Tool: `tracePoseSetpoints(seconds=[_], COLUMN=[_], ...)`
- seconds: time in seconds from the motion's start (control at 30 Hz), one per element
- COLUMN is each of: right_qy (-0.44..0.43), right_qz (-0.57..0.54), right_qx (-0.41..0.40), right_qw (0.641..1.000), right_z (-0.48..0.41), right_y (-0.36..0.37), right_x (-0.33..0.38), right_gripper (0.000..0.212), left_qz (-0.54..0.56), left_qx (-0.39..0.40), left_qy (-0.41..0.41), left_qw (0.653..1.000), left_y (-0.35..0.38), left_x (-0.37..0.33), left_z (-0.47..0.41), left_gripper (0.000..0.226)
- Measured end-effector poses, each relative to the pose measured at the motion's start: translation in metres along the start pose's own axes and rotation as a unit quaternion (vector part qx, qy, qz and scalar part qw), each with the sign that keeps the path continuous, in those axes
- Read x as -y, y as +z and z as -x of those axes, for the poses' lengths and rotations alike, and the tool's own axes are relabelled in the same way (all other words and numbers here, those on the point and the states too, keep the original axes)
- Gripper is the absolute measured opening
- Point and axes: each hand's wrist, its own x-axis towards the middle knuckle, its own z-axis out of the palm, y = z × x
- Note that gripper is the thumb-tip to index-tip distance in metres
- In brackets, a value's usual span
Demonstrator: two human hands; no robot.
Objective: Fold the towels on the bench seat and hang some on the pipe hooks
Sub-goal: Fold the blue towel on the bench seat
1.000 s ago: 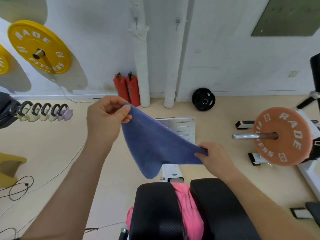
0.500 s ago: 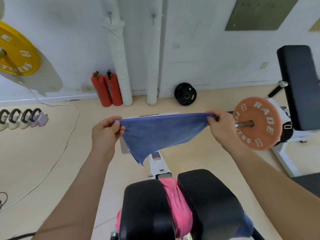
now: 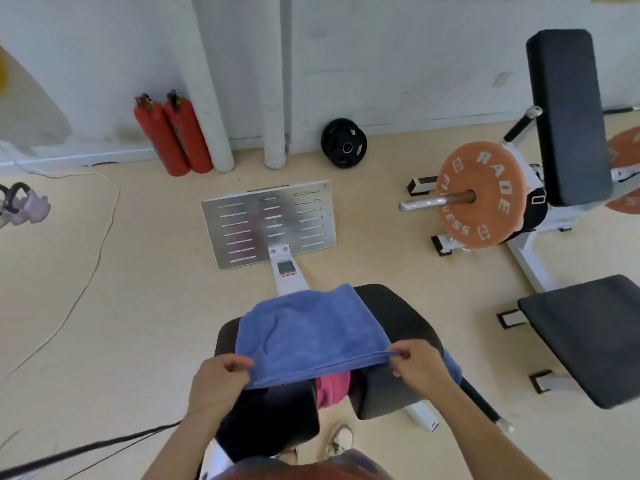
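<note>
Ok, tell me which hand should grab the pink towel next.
Right, marginally. The right hand pinches the blue towel at the corner closer to the pink towel between the seat pads; the left hand grips the farther corner.

Spread across the black split bench seat (image 3: 401, 317), a blue towel (image 3: 308, 334), near edge raised, pinched at both corners. Beneath it, in the seat's gap, a bunched pink towel (image 3: 332, 389).
</note>
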Motion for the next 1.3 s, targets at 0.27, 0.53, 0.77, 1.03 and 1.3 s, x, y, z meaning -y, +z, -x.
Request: tracePoseSetpoints(seconds=[0.27,0.53,0.77,1.03,1.3], right_qy=[0.091,0.154,0.095,0.274,0.28], right_qz=[-0.172,-0.46,-0.516,-0.638,-0.774], right_qx=[-0.067,-0.035,-0.031,0.018,0.034], right_qw=[0.979,0.874,0.851,0.72,0.568], right_z=[-0.004,-0.003,0.002,0.024,0.018], right_y=[0.022,0.011,-0.022,0.028,0.03], right_x=[-0.028,-0.004,0.003,-0.069,-0.066], right_gripper=[0.03,0.021,0.027,0.012,0.038], left_qz=[0.038,0.304,0.287,0.352,0.259], left_qx=[-0.128,-0.057,-0.034,-0.033,0.09], left_qy=[-0.013,-0.14,-0.039,-0.141,-0.037], left_qw=[0.991,0.941,0.956,0.925,0.961], left_y=[0.033,0.029,0.03,0.064,0.051], left_x=[0.035,0.028,0.026,0.081,0.069], left_z=[0.032,0.029,0.048,0.077,0.088], left_gripper=[0.037,0.013,0.02,0.015,0.051])
